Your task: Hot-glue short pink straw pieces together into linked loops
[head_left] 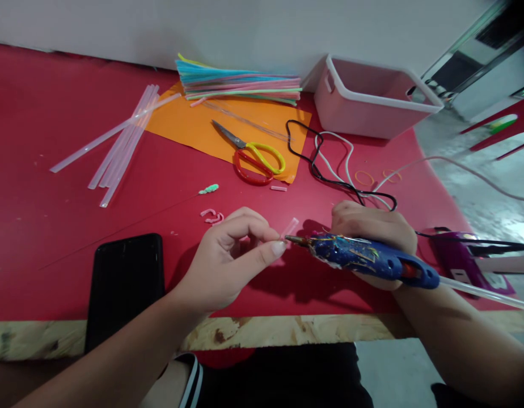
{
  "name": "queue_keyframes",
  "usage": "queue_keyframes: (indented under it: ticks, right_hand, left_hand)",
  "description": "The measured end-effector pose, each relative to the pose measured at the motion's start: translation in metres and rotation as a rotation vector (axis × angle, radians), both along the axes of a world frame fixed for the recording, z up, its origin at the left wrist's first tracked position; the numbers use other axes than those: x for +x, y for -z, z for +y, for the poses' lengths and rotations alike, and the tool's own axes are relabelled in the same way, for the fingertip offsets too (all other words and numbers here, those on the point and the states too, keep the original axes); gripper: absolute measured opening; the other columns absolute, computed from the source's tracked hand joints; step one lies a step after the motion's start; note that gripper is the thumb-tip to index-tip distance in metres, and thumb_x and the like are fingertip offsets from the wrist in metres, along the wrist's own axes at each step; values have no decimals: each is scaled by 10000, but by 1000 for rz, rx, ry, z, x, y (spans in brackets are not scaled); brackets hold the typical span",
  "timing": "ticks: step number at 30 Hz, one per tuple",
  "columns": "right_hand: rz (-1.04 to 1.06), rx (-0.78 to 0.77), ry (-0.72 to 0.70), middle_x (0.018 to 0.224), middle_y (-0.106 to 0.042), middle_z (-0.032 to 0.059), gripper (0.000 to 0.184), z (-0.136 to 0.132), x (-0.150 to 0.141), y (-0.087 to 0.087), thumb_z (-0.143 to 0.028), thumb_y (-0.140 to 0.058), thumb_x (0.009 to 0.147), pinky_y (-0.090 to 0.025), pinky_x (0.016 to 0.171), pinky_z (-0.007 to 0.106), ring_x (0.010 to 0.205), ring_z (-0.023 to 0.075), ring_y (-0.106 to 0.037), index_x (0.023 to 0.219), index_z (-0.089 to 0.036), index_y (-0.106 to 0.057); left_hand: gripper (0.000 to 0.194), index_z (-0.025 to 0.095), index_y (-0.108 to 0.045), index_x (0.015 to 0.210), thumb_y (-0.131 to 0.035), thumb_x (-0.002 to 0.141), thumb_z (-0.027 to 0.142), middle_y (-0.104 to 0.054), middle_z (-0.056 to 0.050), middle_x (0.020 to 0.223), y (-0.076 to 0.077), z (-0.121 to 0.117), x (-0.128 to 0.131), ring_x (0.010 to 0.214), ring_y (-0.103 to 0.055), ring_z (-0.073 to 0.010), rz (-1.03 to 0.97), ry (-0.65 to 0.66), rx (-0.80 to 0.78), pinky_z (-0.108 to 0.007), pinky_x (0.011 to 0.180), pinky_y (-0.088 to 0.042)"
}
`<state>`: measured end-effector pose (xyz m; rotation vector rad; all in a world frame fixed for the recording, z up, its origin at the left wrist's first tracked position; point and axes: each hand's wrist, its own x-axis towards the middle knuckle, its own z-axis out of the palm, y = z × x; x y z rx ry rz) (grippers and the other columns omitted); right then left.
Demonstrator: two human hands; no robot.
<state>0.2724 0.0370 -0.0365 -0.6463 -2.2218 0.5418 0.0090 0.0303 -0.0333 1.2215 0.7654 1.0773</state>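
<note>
My right hand (375,224) is wrapped round a blue hot glue gun (351,252), smeared with dried glue, its nozzle pointing left. A clear glue stick (478,288) sticks out of its rear end. The thumb and forefinger of my left hand (234,258) are pinched together right at the nozzle tip; what they hold is too small and covered to make out. Just behind the nozzle shows a short translucent pinkish piece (292,225); whether my fingers touch it I cannot tell. Curled pink bits (213,216) lie on the table beyond my left hand.
Scissors (249,153) lie on an orange sheet (172,127) below a bundle of pipe cleaners (240,82). Translucent sticks (126,136), a green-tipped wire (208,189) and a black phone (126,289) are leftward. A pink bin (359,110), cords (317,164) and a purple device (461,260) are rightward.
</note>
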Motion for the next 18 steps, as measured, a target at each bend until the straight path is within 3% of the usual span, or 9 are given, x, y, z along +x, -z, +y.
queue_keyframes:
  ticks: [18]
  right_hand:
    - [0, 9, 34, 676, -604, 22, 143, 0, 0, 1, -356, -576, 897, -466, 626, 392, 593, 179, -561, 934, -231, -635]
  left_hand:
    - [129, 179, -707, 721, -737, 807, 88, -571, 19, 775, -2, 0, 1, 659, -626, -83, -43, 9, -27, -193, 614, -574]
